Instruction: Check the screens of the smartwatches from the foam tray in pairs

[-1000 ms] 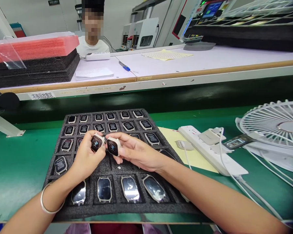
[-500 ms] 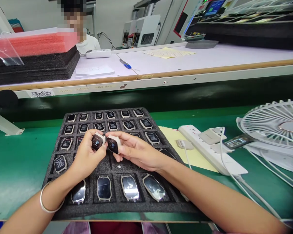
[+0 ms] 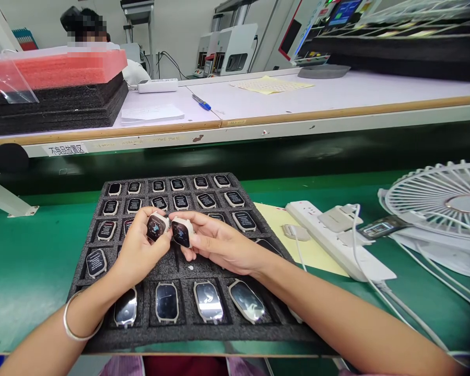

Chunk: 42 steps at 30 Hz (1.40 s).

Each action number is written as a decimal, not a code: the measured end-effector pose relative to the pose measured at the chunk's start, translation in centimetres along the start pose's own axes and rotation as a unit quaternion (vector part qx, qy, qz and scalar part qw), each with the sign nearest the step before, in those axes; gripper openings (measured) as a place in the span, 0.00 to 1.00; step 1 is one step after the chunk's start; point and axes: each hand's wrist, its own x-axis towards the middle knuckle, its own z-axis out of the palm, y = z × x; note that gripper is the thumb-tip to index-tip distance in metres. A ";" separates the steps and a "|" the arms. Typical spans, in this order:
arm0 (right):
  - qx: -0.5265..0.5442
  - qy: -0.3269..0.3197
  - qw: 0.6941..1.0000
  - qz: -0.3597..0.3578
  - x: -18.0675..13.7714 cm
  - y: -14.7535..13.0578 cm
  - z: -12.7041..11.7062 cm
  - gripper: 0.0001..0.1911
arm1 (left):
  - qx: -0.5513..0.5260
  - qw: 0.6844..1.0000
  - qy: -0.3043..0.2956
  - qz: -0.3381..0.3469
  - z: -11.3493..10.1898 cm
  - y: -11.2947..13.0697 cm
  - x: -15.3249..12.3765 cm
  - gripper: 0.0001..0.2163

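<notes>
Between thumb and fingers, my left hand (image 3: pixel 143 248) grips a smartwatch body (image 3: pixel 155 227) with a lit dark screen and a pale case. My right hand (image 3: pixel 219 241) pinches a second smartwatch body (image 3: pixel 181 233) of the same kind, its screen lit too. The two watches are side by side and tilted, close to each other. Both hands are above a black foam tray (image 3: pixel 137 334), whose compartments hold several strapless watches. Many in the far rows show white text, while the nearest row, such as one watch (image 3: pixel 166 302), looks dark and reflective. My hands and forearms hide some compartments.
Right of the tray are a yellow sheet (image 3: pixel 266 214), a white power strip (image 3: pixel 376 266) with cables, and a white fan (image 3: pixel 446 203). A raised shelf (image 3: pixel 258 117) runs across the back, bearing foam stacks (image 3: pixel 55 115) and a pen (image 3: pixel 201 102). A person (image 3: pixel 135 72) is behind it.
My hands and both watches stay almost where they were. Behind the shelf, the person's head has shifted left and lower.
</notes>
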 end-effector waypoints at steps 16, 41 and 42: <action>0.071 0.151 0.986 0.027 1.0 -0.4 -0.8 0.22 | -0.208 0.965 -0.002 -0.161 -0.3 0.3 0.4 0.32; -0.062 0.113 0.992 -0.001 0.7 -0.1 -0.6 0.20 | -0.212 0.966 -0.042 -0.144 -0.1 -0.5 0.6 0.16; -0.063 0.115 0.991 0.000 0.7 -0.1 -0.6 0.20 | -0.211 0.966 -0.044 -0.143 -0.1 -0.5 0.6 0.16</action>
